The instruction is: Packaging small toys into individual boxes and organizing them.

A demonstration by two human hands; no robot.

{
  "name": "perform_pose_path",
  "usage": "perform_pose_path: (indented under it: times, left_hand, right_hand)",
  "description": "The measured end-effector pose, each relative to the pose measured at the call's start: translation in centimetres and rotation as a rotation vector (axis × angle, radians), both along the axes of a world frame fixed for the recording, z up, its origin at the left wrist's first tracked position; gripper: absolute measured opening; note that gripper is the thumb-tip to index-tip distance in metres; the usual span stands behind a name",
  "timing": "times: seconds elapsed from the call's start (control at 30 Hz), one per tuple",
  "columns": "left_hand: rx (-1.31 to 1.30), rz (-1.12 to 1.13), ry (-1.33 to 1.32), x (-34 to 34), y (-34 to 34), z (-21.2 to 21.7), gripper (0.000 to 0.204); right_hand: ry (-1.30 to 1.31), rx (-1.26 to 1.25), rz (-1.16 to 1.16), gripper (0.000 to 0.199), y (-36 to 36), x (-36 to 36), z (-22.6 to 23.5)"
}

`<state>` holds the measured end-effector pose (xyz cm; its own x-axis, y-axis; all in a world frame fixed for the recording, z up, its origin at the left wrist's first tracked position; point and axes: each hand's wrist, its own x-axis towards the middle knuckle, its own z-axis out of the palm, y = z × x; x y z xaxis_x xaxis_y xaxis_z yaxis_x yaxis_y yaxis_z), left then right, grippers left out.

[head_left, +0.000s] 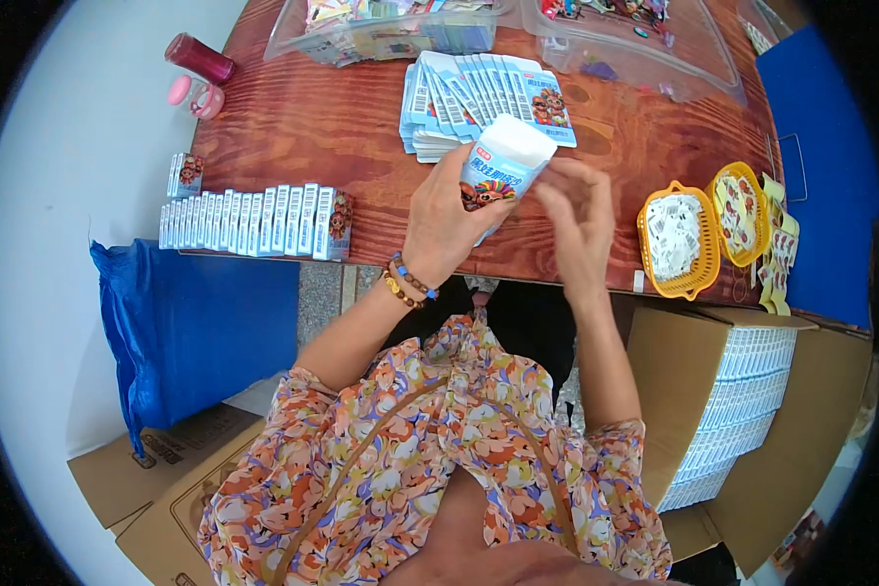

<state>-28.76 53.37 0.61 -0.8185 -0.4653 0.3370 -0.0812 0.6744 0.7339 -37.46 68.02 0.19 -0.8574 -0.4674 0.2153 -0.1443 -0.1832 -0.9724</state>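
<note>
My left hand (439,213), with beaded bracelets at the wrist, is closed around a small light-blue cardboard box (498,164). The box has a colourful cartoon picture on its front, and its white upper end points away from me. Just to the right of it is my right hand (583,225), its fingers apart and bent, close to the box's edge. Whether those fingertips touch the box I cannot tell. Beyond both hands lies a fanned pile of flat, unfolded boxes (439,107) of the same print.
A row of filled-out boxes (249,223) stands at the table's left edge. Clear plastic bins (469,37) are at the back. Yellow baskets (691,287) with small packets sit right. An open carton (679,391) of boxes is below right; a red-lidded jar (200,59) lies far left.
</note>
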Motion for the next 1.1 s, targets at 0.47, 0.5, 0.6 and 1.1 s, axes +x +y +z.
perform_pose_path:
  times: [0.47, 0.5, 0.6, 1.1]
  left_hand:
    - [0.7, -0.231, -0.178, 2.3, -3.3, 1.3, 0.059]
    - [0.691, -0.249, -0.09, 2.3, -3.2, 0.5, 0.058]
    - [0.466, -0.305, 0.019, 2.5, -4.0, -0.6, 0.059]
    - [0.774, -0.32, -0.086, 3.3, -3.5, 0.7, 0.055]
  right_hand:
    - [0.014, 0.23, 0.381, 0.027, -1.2, -3.6, -0.2]
    - [0.01, 0.236, 0.391, 0.027, -1.2, -4.0, -0.4]
    - [0.052, 0.181, 0.501, 0.026, -1.4, -4.8, -0.7]
    - [-0.33, 0.303, 0.644, 0.022, -2.5, -6.6, 2.7]
